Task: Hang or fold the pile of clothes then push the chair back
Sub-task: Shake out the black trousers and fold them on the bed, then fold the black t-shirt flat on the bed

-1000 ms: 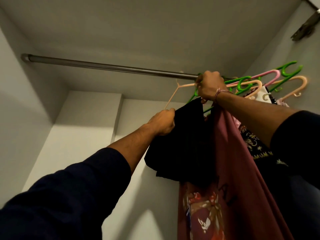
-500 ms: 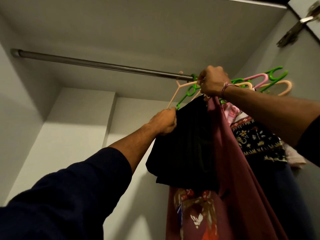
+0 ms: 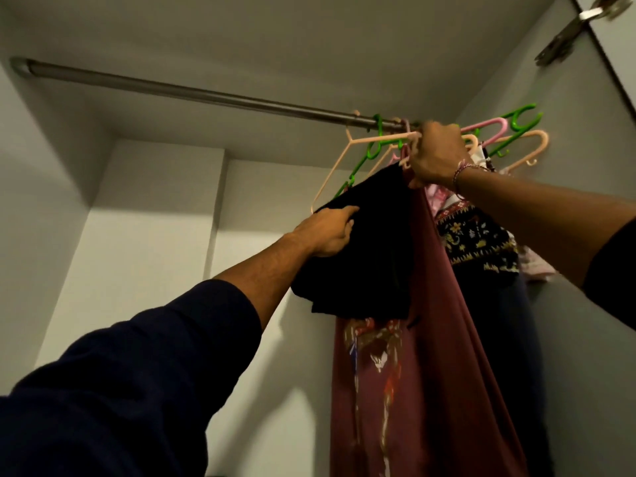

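Note:
I look up into a wardrobe at a metal rail [image 3: 192, 92]. My right hand [image 3: 435, 154] is raised just under the rail and grips the top of a hanger among a cluster of peach, green and pink hangers [image 3: 364, 149]. A black garment [image 3: 371, 249] hangs bunched below it. My left hand [image 3: 328, 232] grips the black garment's left edge. Behind the black garment hangs a long maroon printed garment [image 3: 426, 373], and a dark patterned garment [image 3: 478, 241] hangs further right.
More empty hangers [image 3: 516, 132] sit at the rail's right end against the wardrobe's side wall [image 3: 578, 187]. A door hinge [image 3: 568, 32] shows at the top right. The left length of the rail carries nothing, with the pale back wall [image 3: 144, 215] behind it.
My right hand has shifted right along the rail with the hanger. The left hand has loosened from a fist to a flatter grip on the black garment's edge. The view tilted.

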A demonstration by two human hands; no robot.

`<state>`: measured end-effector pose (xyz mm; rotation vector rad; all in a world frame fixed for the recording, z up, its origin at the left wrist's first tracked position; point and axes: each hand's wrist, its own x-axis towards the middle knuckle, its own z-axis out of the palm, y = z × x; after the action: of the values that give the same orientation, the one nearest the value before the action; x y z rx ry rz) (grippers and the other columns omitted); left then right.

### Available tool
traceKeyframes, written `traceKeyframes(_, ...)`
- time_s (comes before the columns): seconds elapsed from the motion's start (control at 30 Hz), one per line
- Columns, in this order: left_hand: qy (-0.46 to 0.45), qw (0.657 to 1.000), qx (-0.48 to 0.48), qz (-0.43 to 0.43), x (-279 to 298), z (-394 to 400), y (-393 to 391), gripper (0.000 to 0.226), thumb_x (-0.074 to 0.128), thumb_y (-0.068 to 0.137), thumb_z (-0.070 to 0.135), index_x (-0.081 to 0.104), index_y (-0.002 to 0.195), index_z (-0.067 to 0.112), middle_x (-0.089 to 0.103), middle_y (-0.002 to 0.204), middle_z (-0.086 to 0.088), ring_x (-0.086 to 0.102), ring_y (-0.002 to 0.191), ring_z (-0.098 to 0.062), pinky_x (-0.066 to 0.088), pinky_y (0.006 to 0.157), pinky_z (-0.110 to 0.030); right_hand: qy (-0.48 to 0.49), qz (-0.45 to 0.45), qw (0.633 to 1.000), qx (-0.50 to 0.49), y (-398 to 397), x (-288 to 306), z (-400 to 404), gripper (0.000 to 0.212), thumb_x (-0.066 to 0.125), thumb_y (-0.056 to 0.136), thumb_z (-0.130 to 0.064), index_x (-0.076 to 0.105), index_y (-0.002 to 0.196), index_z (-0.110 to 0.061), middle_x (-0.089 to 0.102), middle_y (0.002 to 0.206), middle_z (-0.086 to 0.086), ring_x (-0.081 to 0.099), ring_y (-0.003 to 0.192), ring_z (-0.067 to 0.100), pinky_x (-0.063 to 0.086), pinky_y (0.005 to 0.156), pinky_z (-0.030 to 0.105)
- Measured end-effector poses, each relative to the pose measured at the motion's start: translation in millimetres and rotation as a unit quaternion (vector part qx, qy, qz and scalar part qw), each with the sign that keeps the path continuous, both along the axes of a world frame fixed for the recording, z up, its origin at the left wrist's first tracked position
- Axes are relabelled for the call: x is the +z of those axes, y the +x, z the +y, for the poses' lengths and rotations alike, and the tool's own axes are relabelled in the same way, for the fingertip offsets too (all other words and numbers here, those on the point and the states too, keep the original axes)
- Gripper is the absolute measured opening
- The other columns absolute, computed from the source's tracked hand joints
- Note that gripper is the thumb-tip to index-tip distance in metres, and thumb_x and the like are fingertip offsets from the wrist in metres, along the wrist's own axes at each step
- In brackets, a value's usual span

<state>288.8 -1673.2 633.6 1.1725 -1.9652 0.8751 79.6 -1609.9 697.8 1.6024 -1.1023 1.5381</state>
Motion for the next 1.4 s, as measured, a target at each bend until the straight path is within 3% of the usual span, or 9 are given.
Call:
traceKeyframes(0.13,0.000,0.999,-0.048,-0.003,-43.8,12.6,-12.5,0.051,0.037,0.106,0.025,0.028,0.156,0.015,0.050,0.146,-0.017,0.050,0.129,-0.038,0.043,0.106,-0.049,-0.010,0.008,1.000,0.009,-6.7,-46.1,18.8,0.017,0.044,0.104,-0.020,0.053,0.102,-0.006,0.053,0.083,0.012,0.045,0.049,0.014,0.029,0.038,0.014)
traceKeyframes(0.27,-0.006,0.994,-0.108,-0.005,-87.6,22.3,-31.6,0.053,0.039,0.104,0.020,0.029,0.156,0.015,0.044,0.153,-0.011,0.049,0.133,-0.034,0.042,0.108,-0.046,0.069,0.049,0.996,0.018,-15.0,-94.5,24.3,0.019,0.049,0.101,-0.025,0.053,0.104,-0.007,0.065,0.090,0.016,0.061,0.048,0.016,0.037,0.040,0.013)
traceKeyframes(0.4,0.001,0.990,-0.138,0.005,-122.8,40.1,-58.5,0.053,0.038,0.105,0.024,0.029,0.156,0.018,0.042,0.155,-0.007,0.045,0.135,-0.031,0.043,0.106,-0.046,0.168,0.098,0.980,-0.030,-31.1,-147.4,42.8,0.017,0.057,0.096,-0.031,0.058,0.102,-0.015,0.066,0.104,0.017,0.067,0.083,0.038,0.054,0.067,0.037)
traceKeyframes(0.47,0.001,0.990,-0.140,0.009,-140.9,55.3,-75.2,0.052,0.039,0.105,0.025,0.029,0.156,0.019,0.042,0.154,-0.005,0.044,0.134,-0.029,0.043,0.106,-0.044,0.209,0.123,0.969,-0.049,-41.3,-174.6,57.8,0.015,0.058,0.093,-0.033,0.059,0.100,-0.020,0.067,0.100,0.015,0.066,0.085,0.037,0.057,0.076,0.046)
traceKeyframes(0.87,0.090,0.970,-0.192,-0.116,-262.8,165.6,-245.4,0.045,0.048,0.101,0.035,0.046,0.142,0.018,0.056,0.137,-0.008,0.051,0.124,-0.029,0.047,0.097,-0.049,0.356,0.140,0.896,-0.228,-188.3,-340.4,193.5,0.031,0.063,0.093,-0.046,0.064,0.115,-0.024,0.069,0.106,0.010,0.067,0.093,0.034,0.054,0.075,0.038)
traceKeyframes(0.97,0.085,0.952,-0.255,-0.146,-296.6,226.4,-314.0,0.027,0.049,0.099,0.032,0.061,0.117,0.015,0.066,0.115,-0.007,0.059,0.106,-0.027,0.052,0.083,-0.043,0.396,0.125,0.871,-0.263,-240.4,-381.1,260.7,0.027,0.061,0.094,-0.041,0.065,0.114,-0.024,0.068,0.109,0.007,0.065,0.099,0.032,0.046,0.072,0.034)
traceKeyframes(1.1,0.073,0.920,-0.330,-0.200,-334.2,305.8,-389.1,0.020,0.050,0.094,0.028,0.065,0.094,0.016,0.070,0.092,-0.002,0.062,0.083,-0.023,0.046,0.064,-0.033,0.431,0.097,0.837,-0.323,-298.1,-420.1,353.6,0.019,0.053,0.096,-0.028,0.067,0.105,-0.021,0.068,0.100,0.008,0.064,0.085,0.033,0.037,0.062,0.031)
traceKeyframes(1.27,0.056,0.874,-0.421,-0.238,-372.3,403.3,-466.1,0.023,0.053,0.092,0.034,0.068,0.091,0.016,0.071,0.087,-0.001,0.062,0.074,-0.020,0.036,0.058,-0.027,0.449,0.075,0.802,-0.386,-356.0,-459.7,476.5,0.017,0.052,0.096,-0.029,0.068,0.099,-0.023,0.068,0.086,0.002,0.062,0.070,0.026,0.043,0.056,0.030)
traceKeyframes(1.4,0.043,0.828,-0.492,-0.264,-409.9,477.2,-523.0,0.025,0.055,0.092,0.037,0.065,0.097,0.015,0.066,0.087,-0.003,0.057,0.074,-0.017,0.042,0.058,-0.027,0.472,0.037,0.775,-0.418,-393.6,-497.8,567.1,0.017,0.055,0.097,-0.034,0.067,0.101,-0.022,0.065,0.084,0.001,0.055,0.066,0.020,0.033,0.053,0.027)
